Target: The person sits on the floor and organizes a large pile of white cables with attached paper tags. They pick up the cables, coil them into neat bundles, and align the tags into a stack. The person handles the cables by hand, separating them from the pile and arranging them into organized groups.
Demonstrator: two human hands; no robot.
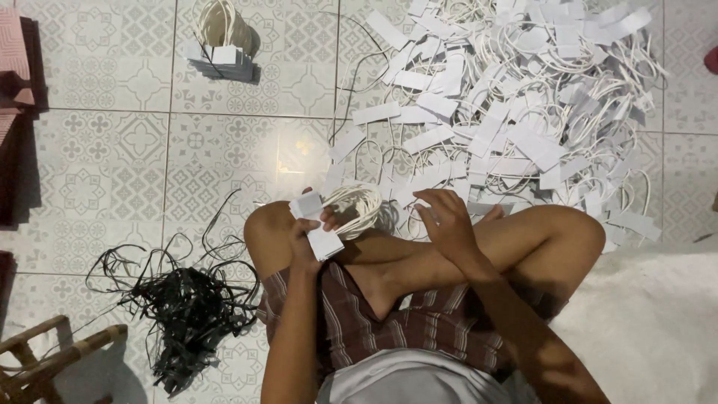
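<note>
Seated cross-legged at the centre of the frame, I clamp my left hand (309, 238) around a stack of white paper strips (315, 224) with white cord loops (357, 208) fanning out to its right; the bundle sits just above my left knee, fingers wrapped tight on the strips; my right hand (447, 218) hovers just right of the loops, fingers loosely spread and holding nothing, at the near edge of the big heap of white strips and cords (516, 97) that fills the upper right of the frame; no box or tray holds any of it, everything lies loose on the patterned tile floor (120, 150); a small finished bundle (221, 52) rests at upper centre-left, well apart from my hands; a tangle of black strings (183, 307) sprawls at lower left, beside a wooden stool (45, 359) in the corner; white cloth (651, 314) lies at lower right.
</note>
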